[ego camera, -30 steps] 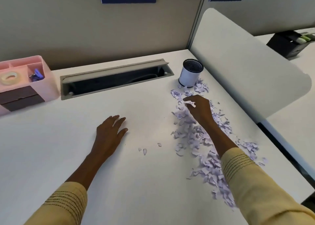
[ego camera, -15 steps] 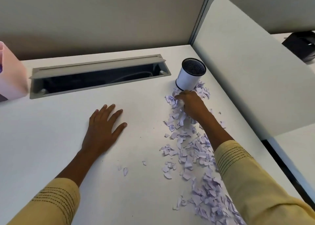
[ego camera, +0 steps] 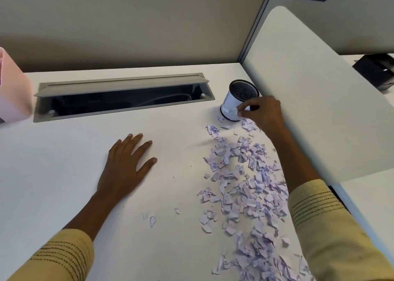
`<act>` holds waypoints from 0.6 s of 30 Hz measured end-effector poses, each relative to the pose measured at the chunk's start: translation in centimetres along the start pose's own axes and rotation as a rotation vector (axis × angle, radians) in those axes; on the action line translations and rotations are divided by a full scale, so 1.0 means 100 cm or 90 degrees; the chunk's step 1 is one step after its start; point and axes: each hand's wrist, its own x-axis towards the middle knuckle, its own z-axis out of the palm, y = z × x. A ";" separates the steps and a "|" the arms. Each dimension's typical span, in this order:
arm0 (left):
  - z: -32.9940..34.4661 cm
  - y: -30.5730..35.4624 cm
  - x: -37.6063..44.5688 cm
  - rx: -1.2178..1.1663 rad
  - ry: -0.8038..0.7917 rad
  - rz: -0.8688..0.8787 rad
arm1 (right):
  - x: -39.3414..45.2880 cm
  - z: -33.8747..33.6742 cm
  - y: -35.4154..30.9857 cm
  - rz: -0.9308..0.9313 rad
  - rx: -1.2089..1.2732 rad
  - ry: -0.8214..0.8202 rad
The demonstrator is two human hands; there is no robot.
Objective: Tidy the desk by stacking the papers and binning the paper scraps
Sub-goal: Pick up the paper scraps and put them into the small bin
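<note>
Pale lilac paper scraps [ego camera: 245, 187] lie scattered in a long band down the right side of the white desk [ego camera: 64, 174]. A small white cup-shaped bin [ego camera: 231, 104] with a dark mesh inside stands at the far end of the band. My right hand [ego camera: 264, 116] is raised beside the bin's right side, its fingertips pinched on a small white scrap near the bin's wall. My left hand [ego camera: 125, 165] rests flat on the desk with fingers spread, left of the scraps and holding nothing. No sheets of paper are in view.
An open grey cable tray [ego camera: 123, 97] is sunk into the desk's back. A pink organiser [ego camera: 12, 89] stands at the far left edge. A white divider panel [ego camera: 315, 93] borders the desk on the right. A few stray scraps [ego camera: 152, 220] lie near the front.
My right hand has lifted off the scrap pile and moved up and right to the bin's side with a scrap pinched. The left hand stays flat; the view shifted.
</note>
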 end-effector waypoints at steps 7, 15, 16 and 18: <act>0.001 -0.002 0.001 0.003 0.000 -0.001 | 0.057 -0.012 -0.002 0.021 -0.042 0.067; -0.001 -0.001 0.001 -0.002 0.000 -0.005 | 0.073 -0.010 0.011 0.070 0.015 0.105; -0.001 -0.001 0.001 -0.001 0.001 -0.006 | 0.074 -0.012 0.019 0.105 0.042 0.157; -0.001 0.000 0.001 0.001 0.001 -0.005 | 0.073 -0.012 0.038 0.194 0.079 0.222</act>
